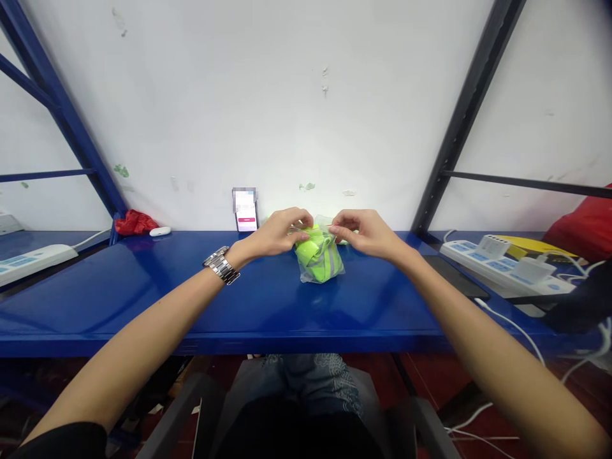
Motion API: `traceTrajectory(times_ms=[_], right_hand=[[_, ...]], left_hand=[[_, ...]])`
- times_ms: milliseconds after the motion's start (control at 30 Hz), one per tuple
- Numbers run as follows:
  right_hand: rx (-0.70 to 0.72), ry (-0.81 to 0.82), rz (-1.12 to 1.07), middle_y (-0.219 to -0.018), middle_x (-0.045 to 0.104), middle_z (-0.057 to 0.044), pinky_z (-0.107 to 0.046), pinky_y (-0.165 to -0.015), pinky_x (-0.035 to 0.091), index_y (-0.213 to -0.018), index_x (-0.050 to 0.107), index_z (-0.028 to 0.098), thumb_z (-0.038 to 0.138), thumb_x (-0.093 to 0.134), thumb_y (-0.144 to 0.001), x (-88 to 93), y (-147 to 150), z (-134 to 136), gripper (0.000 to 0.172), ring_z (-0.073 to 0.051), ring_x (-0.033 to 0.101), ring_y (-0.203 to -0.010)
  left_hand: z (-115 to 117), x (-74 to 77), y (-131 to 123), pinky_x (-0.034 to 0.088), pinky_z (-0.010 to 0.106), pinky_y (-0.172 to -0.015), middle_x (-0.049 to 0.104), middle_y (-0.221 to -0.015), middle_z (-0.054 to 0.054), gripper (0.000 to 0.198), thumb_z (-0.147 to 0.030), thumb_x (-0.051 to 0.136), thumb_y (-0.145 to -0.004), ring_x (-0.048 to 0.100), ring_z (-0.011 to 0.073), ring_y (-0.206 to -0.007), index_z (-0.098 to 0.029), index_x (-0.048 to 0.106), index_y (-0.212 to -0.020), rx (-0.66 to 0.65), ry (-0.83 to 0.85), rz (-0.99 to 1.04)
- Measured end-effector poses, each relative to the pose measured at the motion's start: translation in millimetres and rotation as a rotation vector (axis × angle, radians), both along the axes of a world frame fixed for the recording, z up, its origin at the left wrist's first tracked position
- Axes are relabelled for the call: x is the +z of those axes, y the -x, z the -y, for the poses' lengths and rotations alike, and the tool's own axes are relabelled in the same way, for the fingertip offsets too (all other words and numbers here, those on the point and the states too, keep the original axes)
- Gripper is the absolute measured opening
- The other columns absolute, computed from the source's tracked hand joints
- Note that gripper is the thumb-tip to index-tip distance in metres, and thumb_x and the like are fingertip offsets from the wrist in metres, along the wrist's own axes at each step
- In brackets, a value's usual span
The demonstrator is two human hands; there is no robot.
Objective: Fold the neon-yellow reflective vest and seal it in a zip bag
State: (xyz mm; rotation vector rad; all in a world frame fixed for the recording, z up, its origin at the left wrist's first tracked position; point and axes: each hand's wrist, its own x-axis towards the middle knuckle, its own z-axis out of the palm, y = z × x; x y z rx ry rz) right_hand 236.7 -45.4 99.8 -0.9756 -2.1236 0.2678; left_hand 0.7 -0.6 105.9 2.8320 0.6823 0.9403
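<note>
A clear plastic bag [319, 260] holding a folded neon-green vest with grey reflective strips stands on the blue shelf [191, 299]. My left hand [280, 231], with a metal watch on its wrist, pinches the bag's top edge on the left side. On the right side, my right hand [361, 231] pinches the same top edge. Both hands sit above the bag, close together at its opening.
A phone [245, 209] leans upright against the white wall behind my left hand. A red cloth [134, 222] and a small white case [159, 231] lie at back left. White power strips [507, 264] with cables occupy the right; another strip [29, 260] is at far left.
</note>
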Motion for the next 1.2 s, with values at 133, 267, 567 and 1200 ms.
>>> traceTrajectory(times_ms=[133,267,567,1200], right_hand=[[-0.223,-0.312,0.222,-0.086,0.066,-0.008,-0.030,-0.066,0.038,-0.086,0.056,0.018,0.037,0.053,-0.092,-4.6,0,-5,0.020,-0.020,0.058,-0.079],[-0.182,-0.341,0.198,-0.086,0.066,-0.008,-0.028,-0.064,0.037,-0.083,0.050,0.019,0.031,0.049,-0.094,-14.6,6,-11,0.017,-0.017,0.058,-0.073],[-0.093,-0.250,0.057,-0.080,0.064,-0.004,-0.027,-0.061,0.039,-0.095,0.051,0.019,0.030,0.056,-0.090,-15.3,7,-4,0.013,-0.015,0.058,-0.068],[-0.007,-0.195,0.377,-0.095,0.065,-0.009,-0.031,-0.074,0.040,-0.108,0.063,0.017,0.034,0.047,-0.097,7.3,18,21,0.026,-0.019,0.056,-0.084]], left_hand=[[0,-0.8,-4,0.045,0.030,-0.070,0.059,-0.090,0.006,0.015,-0.015,0.053,-0.087,0.056,0.0164,-0.079,-0.018,0.063,-0.099,0.011,-0.097,-0.082],[1,2.4,-8,0.042,0.028,-0.063,0.055,-0.083,0.006,0.016,-0.011,0.047,-0.086,0.053,0.0149,-0.071,-0.017,0.062,-0.082,0.038,-0.090,-0.194],[15,11.8,-2,0.031,0.028,-0.051,0.053,-0.060,0.000,0.032,-0.037,0.045,-0.097,0.046,0.0121,-0.053,-0.019,0.050,-0.071,0.108,-0.042,-0.247],[13,-11.8,-10,0.036,0.028,-0.056,0.051,-0.076,0.001,0.021,-0.002,0.046,-0.083,0.045,0.0130,-0.064,-0.021,0.039,-0.088,-0.001,-0.293,-0.113]])
